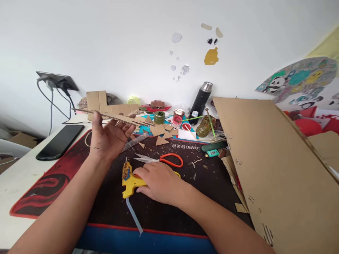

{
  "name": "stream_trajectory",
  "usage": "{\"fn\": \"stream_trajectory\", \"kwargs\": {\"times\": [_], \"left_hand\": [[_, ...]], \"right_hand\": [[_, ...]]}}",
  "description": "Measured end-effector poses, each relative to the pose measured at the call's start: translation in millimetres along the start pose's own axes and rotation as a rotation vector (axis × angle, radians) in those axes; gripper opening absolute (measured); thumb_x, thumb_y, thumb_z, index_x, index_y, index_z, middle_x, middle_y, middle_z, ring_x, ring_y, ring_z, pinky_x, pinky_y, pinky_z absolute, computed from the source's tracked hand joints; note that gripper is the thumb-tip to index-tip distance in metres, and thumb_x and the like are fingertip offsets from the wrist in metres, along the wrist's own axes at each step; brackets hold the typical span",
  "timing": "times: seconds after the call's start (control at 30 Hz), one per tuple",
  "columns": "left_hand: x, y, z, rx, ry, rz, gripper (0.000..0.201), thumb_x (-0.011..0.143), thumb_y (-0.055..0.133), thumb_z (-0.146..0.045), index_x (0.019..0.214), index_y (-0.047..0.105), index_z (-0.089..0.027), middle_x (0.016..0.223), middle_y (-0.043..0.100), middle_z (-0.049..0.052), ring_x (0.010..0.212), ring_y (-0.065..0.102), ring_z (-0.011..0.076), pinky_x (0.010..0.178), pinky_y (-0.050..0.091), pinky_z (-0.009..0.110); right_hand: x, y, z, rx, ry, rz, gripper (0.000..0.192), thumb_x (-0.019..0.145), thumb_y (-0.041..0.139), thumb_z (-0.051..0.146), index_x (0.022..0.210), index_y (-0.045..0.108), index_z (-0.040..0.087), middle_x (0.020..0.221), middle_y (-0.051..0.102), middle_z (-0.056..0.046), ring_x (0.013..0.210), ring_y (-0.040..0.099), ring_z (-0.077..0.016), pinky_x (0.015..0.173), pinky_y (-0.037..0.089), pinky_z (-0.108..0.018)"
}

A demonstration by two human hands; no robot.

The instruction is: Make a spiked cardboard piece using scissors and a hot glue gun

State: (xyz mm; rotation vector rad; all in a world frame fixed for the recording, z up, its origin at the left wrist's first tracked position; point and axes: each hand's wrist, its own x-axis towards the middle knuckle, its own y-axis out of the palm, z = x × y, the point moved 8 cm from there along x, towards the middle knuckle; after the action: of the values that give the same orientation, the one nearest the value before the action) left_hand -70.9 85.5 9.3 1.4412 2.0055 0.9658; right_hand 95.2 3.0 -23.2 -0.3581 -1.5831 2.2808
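Fingers of the left hand (108,137) are curling up around a long flat brown cardboard strip (116,118), holding it raised above the dark desk mat (217,176). The right hand (159,181) is lying closed over a yellow glue gun (128,180) resting on the mat, just below orange-handled scissors (164,159).

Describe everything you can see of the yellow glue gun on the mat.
The glue gun is yellow plastic with some dark marks on the body. It lies flat on its side on the dark desk mat, nozzle pointing away from the person toward the scissors. A translucent glue stick pokes out of its back end toward the mat's near edge. The right hand rests over its handle, covering it; the left hand does not touch it. No cord can be seen.
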Motion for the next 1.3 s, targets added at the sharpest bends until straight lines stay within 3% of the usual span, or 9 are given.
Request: {"fn": "stream_trajectory", "kwargs": {"times": [0.13, 0.23, 0.4, 0.53, 0.73, 0.87, 0.97, 1.2, 1.3], "left_hand": [[0, 0.7, -6, -0.009, 0.031, -0.009, 0.071, 0.100, 0.053, -0.074, 0.135, 0.069, -0.013, 0.110, 0.083, 0.018, 0.093, 0.082, 0.0281, 0.072, 0.069, 0.034], [1, -0.5, -12, -0.051, 0.065, -0.025, 0.064, 0.097, 0.061, -0.072, 0.129, 0.069, -0.016, 0.107, 0.082, 0.015, 0.095, 0.082, 0.0284, 0.072, 0.069, 0.034], [4, -6.6, -19, -0.092, 0.076, -0.058, 0.064, 0.095, 0.064, -0.070, 0.130, 0.066, -0.016, 0.109, 0.081, 0.017, 0.099, 0.081, 0.0288, 0.076, 0.068, 0.034], [7, -10.7, -25, -0.138, 0.092, -0.062, 0.069, 0.092, 0.069, -0.070, 0.133, 0.065, -0.015, 0.107, 0.080, 0.018, 0.102, 0.079, 0.0292, 0.079, 0.068, 0.034], [2, -9.8, -24, -0.159, 0.082, -0.058, 0.069, 0.094, 0.065, -0.071, 0.135, 0.069, -0.016, 0.110, 0.079, 0.017, 0.108, 0.077, 0.0281, 0.084, 0.066, 0.031], [-1, -8.2, -21, -0.202, 0.058, -0.064, 0.064, 0.095, 0.066, -0.070, 0.135, 0.069, -0.021, 0.112, 0.080, 0.015, 0.107, 0.078, 0.0287, 0.081, 0.067, 0.033], [-1, -6.8, -21, -0.212, 0.071, -0.050, 0.071, 0.091, 0.073, -0.068, 0.139, 0.065, -0.016, 0.108, 0.080, 0.016, 0.098, 0.079, 0.0285, 0.077, 0.068, 0.034], [-2, 1.3, -20, -0.115, 0.086, -0.019, 0.069, 0.091, 0.074, -0.069, 0.139, 0.067, -0.020, 0.111, 0.081, 0.015, 0.091, 0.080, 0.0276, 0.068, 0.067, 0.032], [-3, 4.0, -20, -0.084, 0.099, 0.003, 0.069, 0.090, 0.076, -0.068, 0.139, 0.068, -0.021, 0.113, 0.082, 0.014, 0.092, 0.080, 0.0273, 0.067, 0.067, 0.031]], "right_hand": [[0, 2, -5, 0.147, 0.010, -0.035, 0.036, 0.103, 0.073, 0.039, 0.131, 0.069, 0.017, 0.121, 0.078, -0.013, 0.113, 0.072, -0.0301, 0.096, 0.055, -0.043], [-3, -3, -17, 0.410, 0.081, -0.128, 0.034, 0.096, 0.079, 0.038, 0.126, 0.071, 0.023, 0.121, 0.078, -0.009, 0.107, 0.073, -0.0264, 0.094, 0.055, -0.039], [-6, -6, -47, 0.969, 0.254, -0.283, 0.033, 0.090, 0.081, 0.040, 0.118, 0.074, 0.024, 0.095, 0.072, -0.002, 0.080, 0.064, -0.0172, 0.075, 0.051, -0.032], [-5, -10, -66, 1.471, 0.247, -0.387, 0.051, 0.084, 0.087, 0.056, 0.118, 0.070, 0.021, 0.089, 0.068, -0.001, 0.068, 0.058, -0.0140, 0.064, 0.048, -0.029], [-8, -15, -81, 1.828, 0.310, -0.495, 0.052, 0.074, 0.097, 0.053, 0.093, 0.063, 0.019, 0.067, 0.054, 0.006, 0.056, 0.048, -0.0091, 0.051, 0.033, -0.022], [-6, -8, -78, 1.890, 0.339, -0.449, 0.054, 0.074, 0.096, 0.058, 0.091, 0.063, 0.019, 0.059, 0.045, 0.010, 0.049, 0.043, -0.0079, 0.048, 0.035, -0.022], [-8, -11, -80, 1.800, 0.336, -0.468, 0.058, 0.077, 0.091, 0.067, 0.095, 0.065, 0.019, 0.057, 0.049, 0.009, 0.044, 0.047, -0.0096, 0.044, 0.034, -0.023], [-20, -36, -90, 1.591, 0.285, -0.714, 0.058, 0.087, 0.075, 0.077, 0.096, 0.069, 0.019, 0.054, 0.049, 0.007, 0.041, 0.051, -0.0116, 0.043, 0.036, -0.025], [-21, -37, -91, 1.584, 0.289, -0.756, 0.058, 0.088, 0.074, 0.077, 0.094, 0.069, 0.019, 0.053, 0.046, 0.008, 0.040, 0.051, -0.0115, 0.043, 0.036, -0.025]]}}
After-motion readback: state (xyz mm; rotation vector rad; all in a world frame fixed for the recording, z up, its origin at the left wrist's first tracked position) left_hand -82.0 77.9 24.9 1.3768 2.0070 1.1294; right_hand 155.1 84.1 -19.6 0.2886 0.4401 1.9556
